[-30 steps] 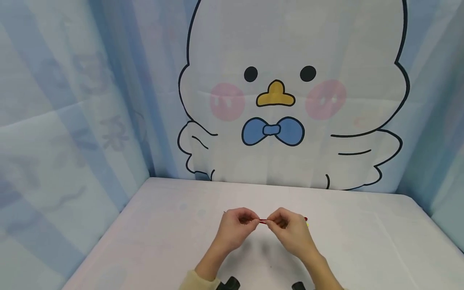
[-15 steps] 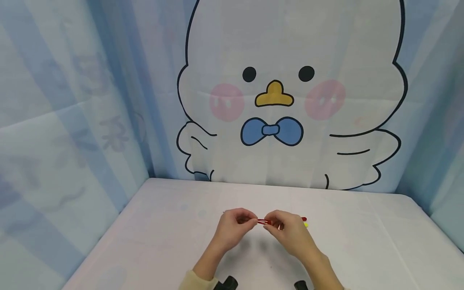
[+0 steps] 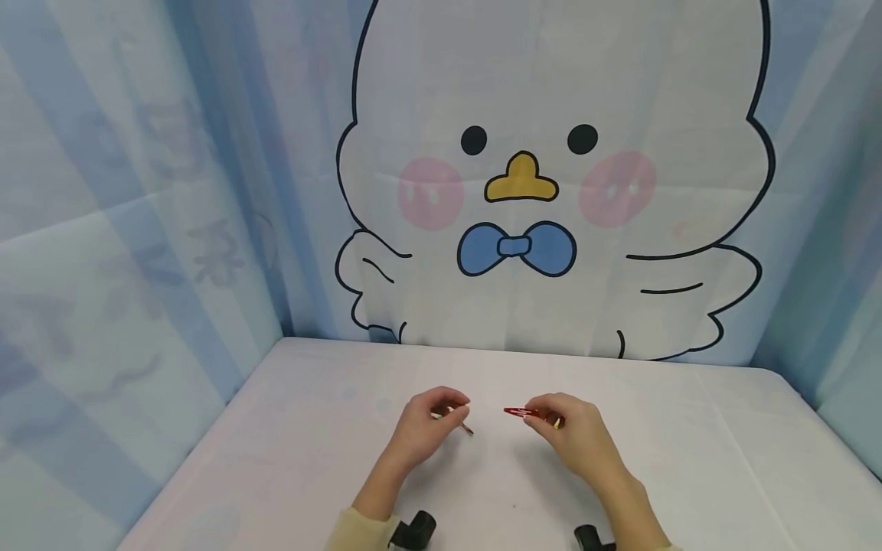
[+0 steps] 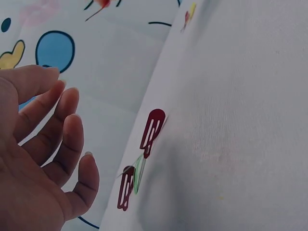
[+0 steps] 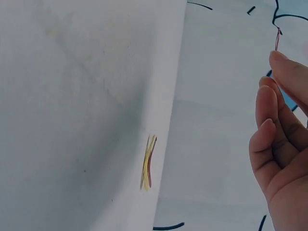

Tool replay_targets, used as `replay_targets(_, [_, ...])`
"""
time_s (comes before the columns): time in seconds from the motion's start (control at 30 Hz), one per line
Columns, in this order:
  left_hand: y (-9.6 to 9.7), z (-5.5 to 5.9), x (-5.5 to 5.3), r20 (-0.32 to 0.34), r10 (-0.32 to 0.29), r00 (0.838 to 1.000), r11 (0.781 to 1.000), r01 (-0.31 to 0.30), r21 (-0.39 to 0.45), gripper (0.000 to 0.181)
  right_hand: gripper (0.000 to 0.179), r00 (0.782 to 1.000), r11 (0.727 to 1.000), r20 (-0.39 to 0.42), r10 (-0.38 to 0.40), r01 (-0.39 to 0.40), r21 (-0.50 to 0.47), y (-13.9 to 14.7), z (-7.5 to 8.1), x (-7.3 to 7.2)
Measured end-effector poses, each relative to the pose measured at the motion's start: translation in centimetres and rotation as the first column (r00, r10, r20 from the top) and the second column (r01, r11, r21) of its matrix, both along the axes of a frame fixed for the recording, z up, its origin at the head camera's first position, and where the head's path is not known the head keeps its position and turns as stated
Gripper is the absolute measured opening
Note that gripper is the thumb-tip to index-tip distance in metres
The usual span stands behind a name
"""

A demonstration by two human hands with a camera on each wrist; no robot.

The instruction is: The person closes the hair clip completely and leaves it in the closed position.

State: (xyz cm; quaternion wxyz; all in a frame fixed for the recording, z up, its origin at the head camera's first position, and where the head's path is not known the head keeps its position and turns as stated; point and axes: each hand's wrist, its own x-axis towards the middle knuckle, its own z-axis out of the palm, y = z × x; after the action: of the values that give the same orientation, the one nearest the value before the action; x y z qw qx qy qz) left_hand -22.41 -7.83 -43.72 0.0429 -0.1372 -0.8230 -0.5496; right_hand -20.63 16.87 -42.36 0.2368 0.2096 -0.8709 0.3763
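Observation:
My right hand [image 3: 575, 432] pinches a red snap hair clip [image 3: 518, 412] between thumb and fingertips, its free end pointing left. Edge-on, the same clip [image 5: 277, 41] shows as a thin strip above the thumb in the right wrist view. My left hand [image 3: 422, 428] holds nothing; its fingers are loosely bent, thumb close to the index fingertip. Beyond it on the table lie two dark red clips [image 4: 153, 129] and a green clip [image 4: 138, 173], partly covered by the hand in the head view. Yellow and red clips [image 5: 147, 163] lie behind my right hand.
A white-covered table [image 3: 331, 459] spreads under both hands. Behind it hangs a curtain [image 3: 517, 306] printed with a cartoon chick, and a blue curtain [image 3: 138, 268] runs along the left side. Black wrist mounts [image 3: 416, 528] sit near the sleeves.
My left hand has let go of the red hair clip and drawn back to the left. My right hand has moved slightly right with the clip, and clips near the left hand have come into sight.

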Motion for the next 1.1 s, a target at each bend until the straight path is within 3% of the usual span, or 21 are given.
replay_targets(0.27, [-1.2,-1.0,-0.7,-0.023,0.029,0.999,0.999,-0.029,-0.014,0.014,0.018,0.995,0.998,0.079,-0.068,0.068,0.012,1.3,0.1,-0.3])
replay_targets(0.53, [-2.3,-2.1,-1.4,0.025,0.088,0.996,0.994,-0.086,-0.060,0.013,0.012,0.954,0.993,0.278,-0.111,0.094,0.074,2.3,-0.5,-1.0])
replay_targets(0.87, [-3.8,-1.6,-3.7,0.055,0.156,0.986,0.975,-0.145,-0.169,0.012,0.009,0.910,0.986,0.391,-0.139,0.091,0.141,4.9,-0.9,-1.6])
replay_targets(1.1, [-5.0,-1.4,-4.7,0.093,0.136,0.986,0.965,-0.111,-0.238,0.014,0.009,0.872,0.978,0.462,-0.161,0.076,0.196,6.0,-1.1,-2.1])
